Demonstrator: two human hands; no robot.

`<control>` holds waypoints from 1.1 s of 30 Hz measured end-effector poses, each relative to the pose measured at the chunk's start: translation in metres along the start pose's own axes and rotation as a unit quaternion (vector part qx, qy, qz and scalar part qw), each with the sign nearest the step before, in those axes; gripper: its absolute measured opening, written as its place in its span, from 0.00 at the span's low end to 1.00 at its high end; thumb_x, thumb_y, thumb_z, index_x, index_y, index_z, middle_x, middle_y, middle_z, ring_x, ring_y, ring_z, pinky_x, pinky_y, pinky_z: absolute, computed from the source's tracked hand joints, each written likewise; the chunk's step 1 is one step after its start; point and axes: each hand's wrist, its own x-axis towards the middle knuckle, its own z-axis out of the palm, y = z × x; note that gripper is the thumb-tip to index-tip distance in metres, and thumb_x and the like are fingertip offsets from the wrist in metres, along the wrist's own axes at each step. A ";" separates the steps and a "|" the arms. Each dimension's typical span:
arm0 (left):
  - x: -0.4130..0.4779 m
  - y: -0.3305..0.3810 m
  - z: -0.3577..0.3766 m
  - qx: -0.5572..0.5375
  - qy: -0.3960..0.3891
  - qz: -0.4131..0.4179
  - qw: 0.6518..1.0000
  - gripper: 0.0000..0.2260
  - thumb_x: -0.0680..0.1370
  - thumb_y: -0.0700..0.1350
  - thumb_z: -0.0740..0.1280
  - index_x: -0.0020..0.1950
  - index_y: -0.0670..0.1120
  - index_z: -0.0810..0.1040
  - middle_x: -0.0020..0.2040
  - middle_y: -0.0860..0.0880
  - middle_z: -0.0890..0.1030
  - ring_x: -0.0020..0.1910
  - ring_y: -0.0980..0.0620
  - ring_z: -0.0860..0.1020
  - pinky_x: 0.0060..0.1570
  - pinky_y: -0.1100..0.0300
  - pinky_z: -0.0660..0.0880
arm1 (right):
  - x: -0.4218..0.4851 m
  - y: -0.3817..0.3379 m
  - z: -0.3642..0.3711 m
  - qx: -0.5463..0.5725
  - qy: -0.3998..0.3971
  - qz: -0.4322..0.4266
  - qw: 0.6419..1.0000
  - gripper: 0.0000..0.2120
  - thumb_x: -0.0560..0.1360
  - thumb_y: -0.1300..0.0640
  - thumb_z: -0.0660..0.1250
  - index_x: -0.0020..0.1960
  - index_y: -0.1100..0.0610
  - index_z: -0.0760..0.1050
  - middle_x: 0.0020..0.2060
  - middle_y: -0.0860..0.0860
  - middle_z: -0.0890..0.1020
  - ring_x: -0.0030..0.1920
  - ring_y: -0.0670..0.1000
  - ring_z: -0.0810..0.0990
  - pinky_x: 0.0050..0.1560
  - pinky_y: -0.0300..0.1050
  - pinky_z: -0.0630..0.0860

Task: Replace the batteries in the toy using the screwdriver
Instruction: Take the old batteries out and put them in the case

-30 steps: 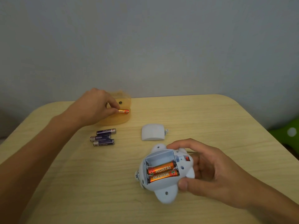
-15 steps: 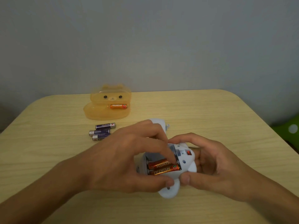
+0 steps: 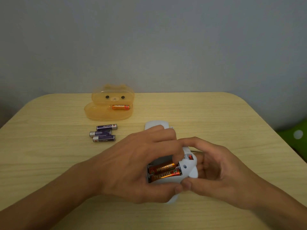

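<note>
The white toy (image 3: 191, 170) lies belly-up near the table's front, held from the right by my right hand (image 3: 221, 176). My left hand (image 3: 137, 168) covers its left side, thumb under the shell and fingertips pressed into the upper slot of the open battery compartment. Two orange batteries (image 3: 163, 171) sit side by side in the compartment. What is under my fingertips is hidden. The white battery cover (image 3: 154, 124) lies behind my left hand, partly hidden. A thin bit of the screwdriver's shaft (image 3: 196, 150) shows behind the toy.
Three purple batteries (image 3: 103, 133) lie in a cluster left of centre. Behind them stands an open, see-through orange bear-shaped case (image 3: 106, 113) with one orange battery (image 3: 120, 107) in it. The wooden table (image 3: 232, 122) ends at a grey wall.
My left hand has left the orange case and come down onto the toy, where its fingers now press into the compartment. My right hand has kept its hold on the toy.
</note>
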 end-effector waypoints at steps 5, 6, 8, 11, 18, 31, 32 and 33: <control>-0.002 0.000 -0.001 -0.023 0.008 -0.002 1.000 0.10 0.77 0.50 0.74 0.48 0.48 0.75 0.43 0.54 0.72 0.43 0.50 0.72 0.41 0.53 0.70 | 0.001 -0.004 0.002 -0.009 0.004 0.002 1.000 0.26 0.73 0.70 0.77 0.65 0.48 0.78 0.44 0.55 0.89 0.40 0.49 0.86 0.41 0.39 0.80; -0.003 0.000 -0.001 -0.030 0.012 -0.003 0.999 0.10 0.78 0.49 0.74 0.47 0.47 0.74 0.43 0.53 0.73 0.42 0.49 0.72 0.41 0.53 0.70 | 0.001 -0.004 0.002 -0.012 0.002 0.000 1.000 0.26 0.74 0.70 0.76 0.66 0.49 0.78 0.44 0.56 0.88 0.40 0.49 0.85 0.40 0.39 0.80; -0.006 -0.003 -0.001 -0.052 0.018 -0.004 0.999 0.10 0.79 0.47 0.73 0.44 0.46 0.73 0.41 0.51 0.74 0.42 0.47 0.73 0.41 0.51 0.71 | 0.000 -0.003 0.002 -0.020 0.004 -0.002 1.000 0.26 0.74 0.71 0.76 0.66 0.50 0.77 0.45 0.57 0.88 0.41 0.50 0.85 0.41 0.40 0.80; -0.013 -0.008 0.000 -0.069 0.019 -0.015 0.997 0.10 0.80 0.47 0.71 0.43 0.47 0.73 0.41 0.50 0.77 0.42 0.46 0.74 0.41 0.49 0.72 | -0.002 -0.003 0.001 -0.033 0.012 -0.005 0.999 0.28 0.74 0.70 0.77 0.67 0.47 0.77 0.47 0.58 0.89 0.43 0.54 0.87 0.45 0.44 0.82; -0.022 -0.016 -0.002 -0.146 0.027 -0.073 0.986 0.08 0.76 0.47 0.77 0.52 0.52 0.81 0.44 0.54 0.82 0.43 0.51 0.78 0.42 0.57 0.73 | -0.002 -0.001 0.002 -0.041 0.022 -0.001 0.999 0.28 0.73 0.70 0.78 0.64 0.44 0.78 0.46 0.56 0.89 0.42 0.53 0.87 0.44 0.46 0.84; -0.006 -0.110 -0.074 0.140 0.145 -0.308 0.930 0.06 0.77 0.49 0.76 0.54 0.56 0.89 0.38 0.58 0.80 0.39 0.54 0.78 0.39 0.62 0.71 | -0.004 -0.001 0.002 -0.030 0.020 -0.001 0.999 0.27 0.74 0.71 0.77 0.64 0.46 0.78 0.46 0.58 0.89 0.42 0.51 0.86 0.44 0.46 0.83; -0.007 -0.116 -0.070 0.139 0.139 -0.318 0.927 0.07 0.77 0.49 0.77 0.54 0.54 0.90 0.38 0.58 0.80 0.37 0.55 0.77 0.37 0.63 0.70 | -0.004 -0.001 0.002 -0.028 0.019 -0.001 0.999 0.27 0.74 0.71 0.77 0.65 0.46 0.78 0.46 0.58 0.89 0.43 0.51 0.86 0.44 0.46 0.83; -0.007 -0.118 -0.066 0.134 0.135 -0.323 0.927 0.07 0.77 0.50 0.77 0.54 0.54 0.90 0.38 0.60 0.79 0.36 0.56 0.76 0.35 0.63 0.68 | -0.004 -0.001 0.002 -0.028 0.018 -0.001 0.999 0.27 0.74 0.71 0.77 0.65 0.47 0.78 0.46 0.58 0.89 0.43 0.52 0.86 0.44 0.47 0.83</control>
